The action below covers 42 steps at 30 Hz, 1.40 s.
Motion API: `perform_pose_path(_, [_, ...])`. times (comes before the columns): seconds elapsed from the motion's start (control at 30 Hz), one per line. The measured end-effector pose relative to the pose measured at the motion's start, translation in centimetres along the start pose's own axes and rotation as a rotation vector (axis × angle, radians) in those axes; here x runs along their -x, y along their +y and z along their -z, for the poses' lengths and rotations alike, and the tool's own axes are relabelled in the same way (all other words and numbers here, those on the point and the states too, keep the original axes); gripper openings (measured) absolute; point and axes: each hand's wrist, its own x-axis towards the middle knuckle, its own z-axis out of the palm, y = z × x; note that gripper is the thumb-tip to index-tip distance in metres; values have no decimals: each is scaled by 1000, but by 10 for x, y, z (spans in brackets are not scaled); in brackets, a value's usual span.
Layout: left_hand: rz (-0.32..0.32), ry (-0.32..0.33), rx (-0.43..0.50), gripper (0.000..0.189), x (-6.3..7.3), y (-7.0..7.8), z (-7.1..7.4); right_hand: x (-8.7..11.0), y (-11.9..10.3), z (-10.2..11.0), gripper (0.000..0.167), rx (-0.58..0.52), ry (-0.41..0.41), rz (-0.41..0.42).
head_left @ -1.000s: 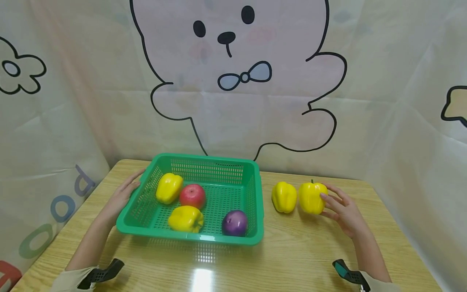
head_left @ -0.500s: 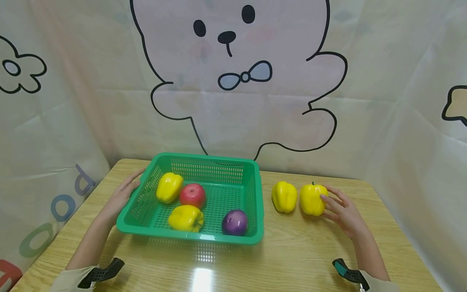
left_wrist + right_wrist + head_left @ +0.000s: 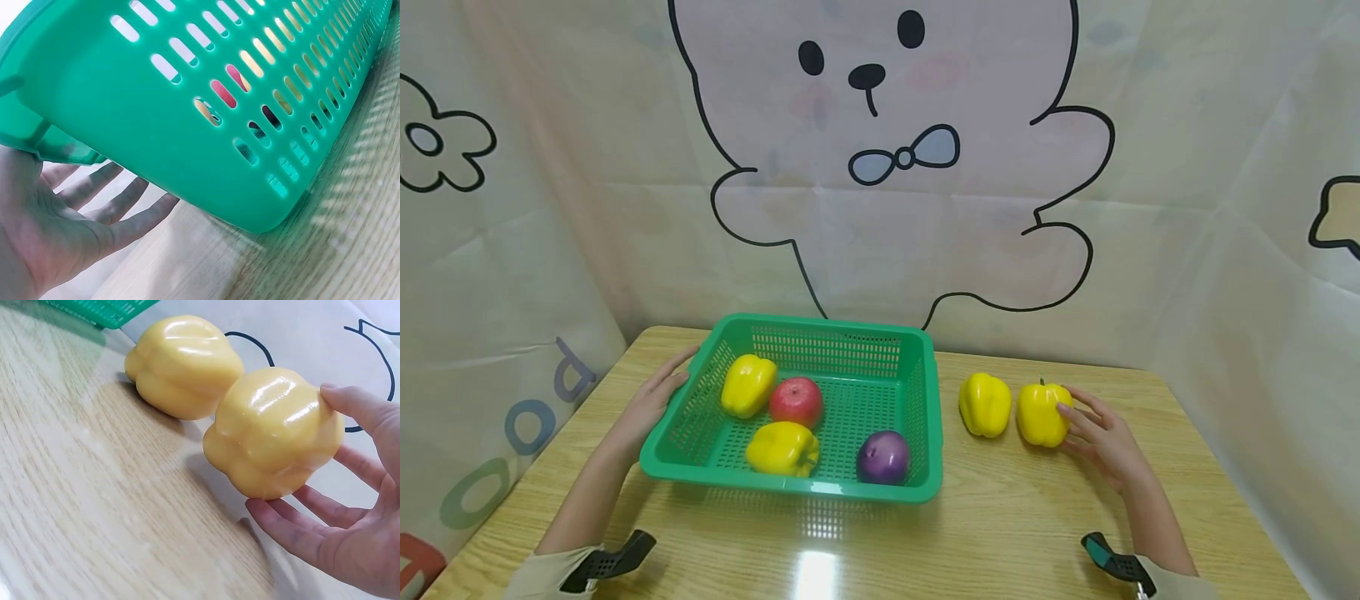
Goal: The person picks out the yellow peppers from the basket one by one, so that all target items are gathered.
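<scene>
My right hand (image 3: pixel 1101 442) holds a yellow bell pepper (image 3: pixel 1042 415) by its right side. In the right wrist view the thumb lies on one side of that pepper (image 3: pixel 275 434) and the fingertips touch its other side. Just left of it a second yellow bell pepper (image 3: pixel 985 405) rests on the table. My left hand (image 3: pixel 647 406) touches the left side of a green plastic basket (image 3: pixel 790 483). The left wrist view shows its fingers (image 3: pixel 128 200) extended against the basket wall, under the rim. Inside the basket lie two yellow bell peppers (image 3: pixel 748 387), a red apple (image 3: pixel 796 402) and a round purple vegetable (image 3: pixel 883 457).
The wooden table (image 3: pixel 1000 533) carries the basket left of centre. A cloth backdrop (image 3: pixel 1157 250) with a cartoon bear hangs behind the table and along both sides. Black straps (image 3: pixel 610 562) sit at both wrists.
The bell pepper in my right hand has come slightly down toward the table, and the right hand has shifted a little with it. My left hand and the basket stay in place.
</scene>
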Motion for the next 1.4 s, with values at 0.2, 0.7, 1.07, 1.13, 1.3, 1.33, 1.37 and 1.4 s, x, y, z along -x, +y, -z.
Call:
perform_pose_path(0.2, [0,-2,2,64,0,0,0,-1,2,-1,66,9,6,-15])
perform_pose_path(0.7, [3,-1,-2,65,0,0,0,-2,1,-5,75,42,34,-50])
perform_pose_path(1.07, [-13,1,-4,65,0,0,0,-3,0,-8,75,97,60,-75])
perform_pose_path(1.13, [-12,2,-6,65,0,0,0,-3,0,-7,76,93,57,-72])
perform_pose_path(1.3, [-7,4,-3,64,0,0,0,-3,2,-6,74,86,53,-57])
perform_pose_path(1.33, [-7,4,-2,64,0,0,0,-3,2,-6,74,85,53,-57])
perform_pose_path(1.37, [-8,3,-1,64,0,0,0,-3,2,-6,74,87,54,-57])
perform_pose_path(1.4, [-8,3,-3,64,0,0,0,-3,3,-6,74,89,54,-59])
